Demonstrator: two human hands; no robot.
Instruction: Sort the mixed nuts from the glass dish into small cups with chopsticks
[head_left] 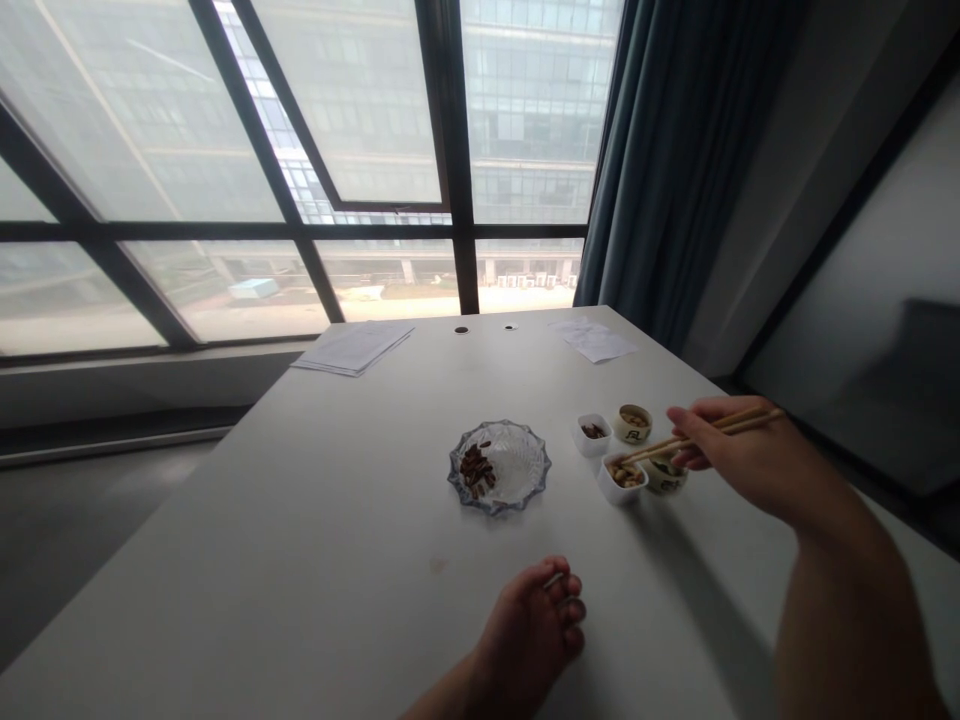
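Note:
My right hand (724, 440) grips a pair of wooden chopsticks (739, 422). Their tips reach into a small white plastic cup (622, 492) of pale, nut-like pieces (626, 474); whether they pinch a piece I cannot make out. Beside it stands another white cup (581, 435) with dark reddish-brown pieces (594, 431). A cream ceramic cup (632, 435) with a dark written character stands behind; a similar cup (666, 483) is partly covered by my fingers. More dark pieces (477, 470) lie in the left part of a scalloped glass plate (521, 465). My left hand (532, 625) rests on the table, fingers curled, nothing visible in it.
The white table (337, 560) runs toward a large window. Stacked paper sheets (356, 347) lie at its far left, and more papers (596, 340) at its far right. Two round holes, one (461, 330) dark, sit near the far edge. A dark blue curtain (675, 150) hangs behind.

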